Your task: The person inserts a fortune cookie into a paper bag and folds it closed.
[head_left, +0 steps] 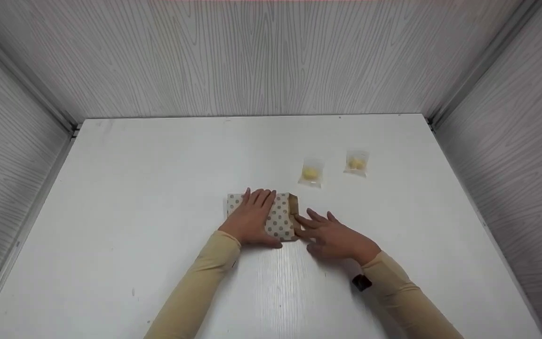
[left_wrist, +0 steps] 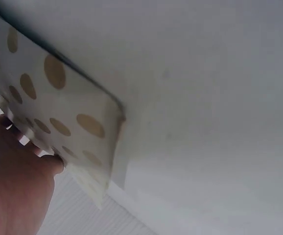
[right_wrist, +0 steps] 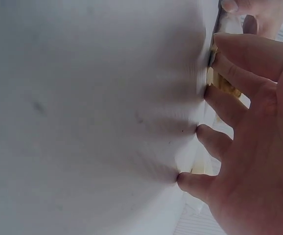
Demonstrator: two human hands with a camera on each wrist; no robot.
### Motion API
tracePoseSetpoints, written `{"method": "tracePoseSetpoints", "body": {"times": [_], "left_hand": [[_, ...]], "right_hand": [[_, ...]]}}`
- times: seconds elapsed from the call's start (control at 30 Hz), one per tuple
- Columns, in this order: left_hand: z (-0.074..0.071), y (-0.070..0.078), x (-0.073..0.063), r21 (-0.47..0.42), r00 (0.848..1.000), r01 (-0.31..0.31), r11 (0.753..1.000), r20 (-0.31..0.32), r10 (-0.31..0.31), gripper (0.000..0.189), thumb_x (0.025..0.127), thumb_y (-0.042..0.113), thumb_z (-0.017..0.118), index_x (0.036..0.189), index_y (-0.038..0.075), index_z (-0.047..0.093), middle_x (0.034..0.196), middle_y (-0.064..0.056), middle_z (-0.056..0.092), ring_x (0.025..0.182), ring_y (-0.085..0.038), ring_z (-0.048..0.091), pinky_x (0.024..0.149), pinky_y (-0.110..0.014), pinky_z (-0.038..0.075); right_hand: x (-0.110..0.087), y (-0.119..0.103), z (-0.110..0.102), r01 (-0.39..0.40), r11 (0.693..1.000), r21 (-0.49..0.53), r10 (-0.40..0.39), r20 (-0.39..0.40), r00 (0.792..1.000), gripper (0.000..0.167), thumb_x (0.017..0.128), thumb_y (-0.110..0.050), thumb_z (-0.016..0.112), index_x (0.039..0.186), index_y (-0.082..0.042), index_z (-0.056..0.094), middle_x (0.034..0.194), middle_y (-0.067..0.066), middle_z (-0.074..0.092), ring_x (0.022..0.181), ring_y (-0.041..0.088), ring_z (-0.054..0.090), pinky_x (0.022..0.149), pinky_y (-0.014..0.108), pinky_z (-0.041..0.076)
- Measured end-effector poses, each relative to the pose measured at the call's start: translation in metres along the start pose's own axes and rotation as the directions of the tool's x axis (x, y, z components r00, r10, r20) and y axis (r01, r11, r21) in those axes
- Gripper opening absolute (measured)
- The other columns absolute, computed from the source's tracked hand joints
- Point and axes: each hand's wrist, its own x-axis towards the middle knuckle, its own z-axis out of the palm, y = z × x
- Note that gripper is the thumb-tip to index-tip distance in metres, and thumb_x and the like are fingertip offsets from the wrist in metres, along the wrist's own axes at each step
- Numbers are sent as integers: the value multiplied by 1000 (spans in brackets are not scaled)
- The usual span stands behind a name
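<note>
A white paper bag (head_left: 279,220) with brown dots lies flat on the table in the head view. Across its left part rests my left hand (head_left: 249,221), fingers spread forward and thumb along the near edge. The left wrist view shows a dotted corner of the bag (left_wrist: 58,98) beyond that hand. At the bag's right end, a brown flap (head_left: 293,205) shows. My right hand (head_left: 334,239) touches this end with its leading fingers. In the right wrist view, the extended fingers of the right hand (right_wrist: 259,132) reach down to the tabletop.
Two small clear packets with yellowish contents lie beyond the right hand: a nearer packet (head_left: 310,174) and a farther packet (head_left: 357,163). The white table (head_left: 134,188) is enclosed by grey wood-grain panels (head_left: 252,61) at the back and sides.
</note>
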Motion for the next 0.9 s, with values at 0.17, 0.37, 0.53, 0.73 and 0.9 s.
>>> {"method": "tracePoseSetpoints", "body": {"times": [0.17,0.37,0.53,0.73,0.9], "left_hand": [[-1,0,1,-9,1000,-9,1000,-1,9,124,68,72,73,155,1,20,155,-16,28,144,-30,19,119,-41,3],[-2,-2,3,-53,998,-33,998,-47,31,113,70,65,74,150,-1,28,149,-18,33,141,-31,26,119,-41,7],[-2,-3,3,-71,997,-35,997,-72,30,113,71,65,74,151,0,27,149,-17,34,140,-30,27,119,-41,6],[-1,-3,2,-71,995,-50,996,-92,43,115,72,65,74,152,1,24,148,-17,34,140,-30,27,119,-43,8],[0,-4,1,-74,992,-68,995,-108,60,113,72,64,74,152,0,25,148,-18,35,139,-30,28,119,-46,11]], "right_hand": [[0,-1,-1,-2,1000,5,2,0,1000,48,100,-22,55,147,-15,48,159,8,26,146,37,13,107,73,15],[0,-1,-1,4,1000,7,-4,-10,1000,47,100,-21,55,146,-13,49,158,9,26,145,38,14,106,74,16],[0,-2,-1,10,1000,1,-10,-22,1000,48,100,-21,55,146,-12,49,158,10,28,145,38,15,105,74,17],[-1,-2,-2,19,1000,-6,-19,-25,1000,47,100,-21,55,146,-11,50,157,10,30,145,39,16,105,73,18],[-1,-2,-2,33,999,-35,-35,-38,999,47,99,-20,56,144,-10,51,156,12,32,143,41,20,104,74,21]]}}
